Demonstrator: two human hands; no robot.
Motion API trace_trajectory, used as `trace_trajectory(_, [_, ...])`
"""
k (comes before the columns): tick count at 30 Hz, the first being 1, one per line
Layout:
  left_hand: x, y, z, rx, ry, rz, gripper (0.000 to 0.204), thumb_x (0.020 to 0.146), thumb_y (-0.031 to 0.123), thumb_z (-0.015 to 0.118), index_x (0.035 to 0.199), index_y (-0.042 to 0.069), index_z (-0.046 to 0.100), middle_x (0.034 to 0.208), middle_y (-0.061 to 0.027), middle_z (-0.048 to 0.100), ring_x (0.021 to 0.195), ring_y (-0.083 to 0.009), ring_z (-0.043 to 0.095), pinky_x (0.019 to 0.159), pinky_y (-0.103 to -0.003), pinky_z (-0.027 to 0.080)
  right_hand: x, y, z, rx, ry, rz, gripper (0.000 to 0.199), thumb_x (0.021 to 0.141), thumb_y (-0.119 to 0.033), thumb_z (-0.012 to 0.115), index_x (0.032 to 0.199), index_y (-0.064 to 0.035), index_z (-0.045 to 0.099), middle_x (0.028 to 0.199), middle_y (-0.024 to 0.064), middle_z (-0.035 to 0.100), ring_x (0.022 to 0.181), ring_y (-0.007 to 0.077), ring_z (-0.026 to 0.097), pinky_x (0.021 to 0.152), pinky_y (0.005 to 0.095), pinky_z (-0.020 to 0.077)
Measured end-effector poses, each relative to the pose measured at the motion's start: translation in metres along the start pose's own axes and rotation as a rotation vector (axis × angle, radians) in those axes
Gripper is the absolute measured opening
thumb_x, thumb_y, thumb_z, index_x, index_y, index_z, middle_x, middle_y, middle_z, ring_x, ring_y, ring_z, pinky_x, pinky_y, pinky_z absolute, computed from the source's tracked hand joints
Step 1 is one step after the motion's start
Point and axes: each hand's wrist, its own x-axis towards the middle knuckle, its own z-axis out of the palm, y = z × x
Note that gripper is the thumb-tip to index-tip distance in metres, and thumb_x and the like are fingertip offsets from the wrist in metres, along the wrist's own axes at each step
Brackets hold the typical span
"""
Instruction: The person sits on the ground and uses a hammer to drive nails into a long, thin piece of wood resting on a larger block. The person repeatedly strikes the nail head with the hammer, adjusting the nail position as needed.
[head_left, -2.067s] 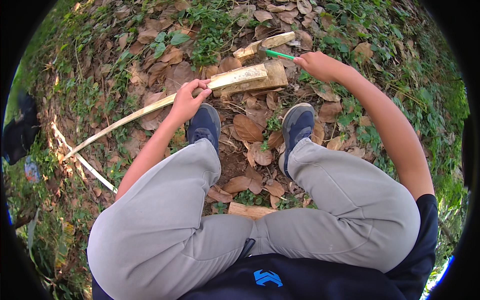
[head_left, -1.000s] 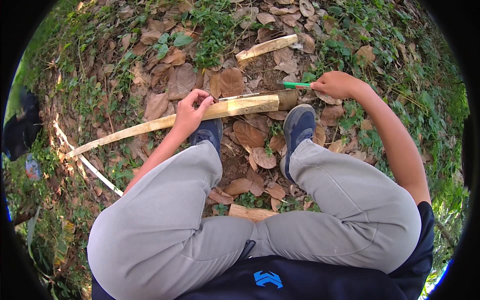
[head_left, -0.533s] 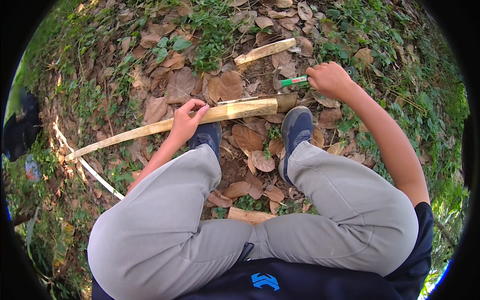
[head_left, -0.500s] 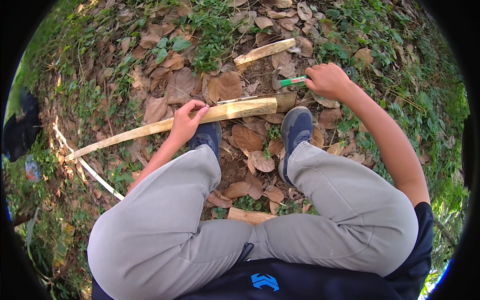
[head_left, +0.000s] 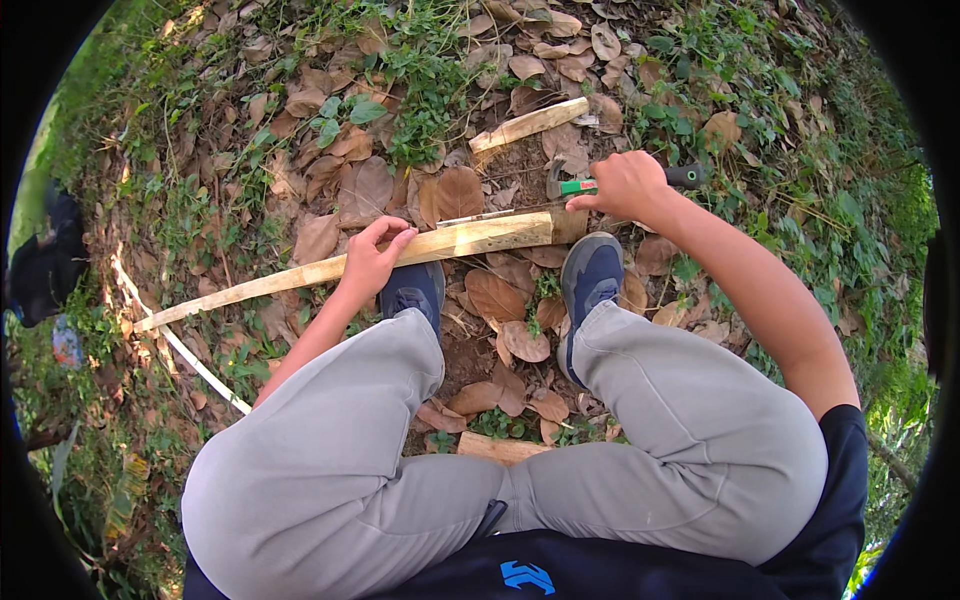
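A long bamboo slat [head_left: 400,252] lies across dry leaves [head_left: 460,190] from 9 to 12 o'clock, just beyond 2 shoes [head_left: 590,275]. The left hand [head_left: 372,260] grips its middle. The right hand [head_left: 625,185] at 1 o'clock is closed around a green-handled hammer [head_left: 585,184]. A short slat [head_left: 528,124] lies beyond.

No signs or screens in view.

Possible packaging, left edge only: a small pale wrapper-like scrap [head_left: 66,342] with blue and reddish patches lies on the ground among weeds, just below a dark bag-like bundle [head_left: 45,262]. Too small and distorted to confirm its kind.

Lower left: a yellowish-green crumpled scrap [head_left: 128,490] in the grass, maybe a wrapper; cannot tell.

One printed mark: a small blue logo [head_left: 527,576] on the dark garment at the bottom edge, angular shape, blue on black.
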Motion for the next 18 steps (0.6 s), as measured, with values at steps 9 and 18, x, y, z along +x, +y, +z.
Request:
trace_trajectory(9, [0.008, -0.002, -0.010, -0.012, -0.040, 0.008, 0.015, 0.103, 0.013, 0.067, 0.110, -0.001, 0.066, 0.104, -0.0091, 0.078, 0.102, -0.0134, 0.073, 0.090, -0.028, 0.056, -0.003, 0.000, -0.005, 0.023, 0.094, 0.014, 0.073, 0.092, -0.073, 0.057, 0.080, -0.0050, 0.079, 0.077, 0.0142, 0.075, 0.079, 0.0331, 0.075, 0.071, 0.0442, 0.0589])
trace_trajectory(18, [0.009, 0.013, -0.012, -0.027, -0.042, 0.008, 0.020, 0.102, 0.020, 0.068, 0.110, 0.002, 0.067, 0.094, -0.0075, 0.080, 0.087, -0.0096, 0.072, 0.077, -0.026, 0.052, -0.019, -0.005, -0.024, -0.026, 0.037, 0.021, 0.076, 0.090, -0.076, 0.056, 0.079, -0.0044, 0.078, 0.075, 0.0138, 0.074, 0.077, 0.0329, 0.075, 0.070, 0.0440, 0.0593])
